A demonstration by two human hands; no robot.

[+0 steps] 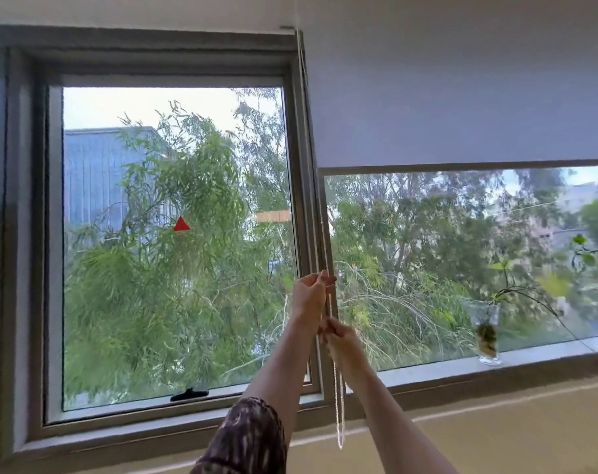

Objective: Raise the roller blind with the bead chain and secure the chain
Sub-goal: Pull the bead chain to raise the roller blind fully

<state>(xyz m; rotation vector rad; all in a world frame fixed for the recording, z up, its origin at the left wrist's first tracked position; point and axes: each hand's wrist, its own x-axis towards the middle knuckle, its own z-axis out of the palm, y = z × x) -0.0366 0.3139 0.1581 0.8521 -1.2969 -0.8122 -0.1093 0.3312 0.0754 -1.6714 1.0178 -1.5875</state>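
Two bare hands grip the white bead chain [326, 248] that hangs down the grey window frame [301, 200] between the two panes. The left hand [311, 297] is the higher one, its fingers curled shut around the chain; the arm below it wears a dark patterned sleeve [246, 439]. The right hand [340, 336] sits just beneath it, pinching the same chain between closed fingertips. Below both hands the chain's loop dangles free in front of the sill. To the right, the pale grey fabric roller blind [462, 97] covers roughly the upper half of the wide pane, its bottom bar [462, 167] level across the glass. On the grey windowsill [427, 369] stands a clear glass vase with a leafy green cutting [487, 333]. A small red triangle sticker [181, 224] sits on the left pane, with trees and buildings outside.
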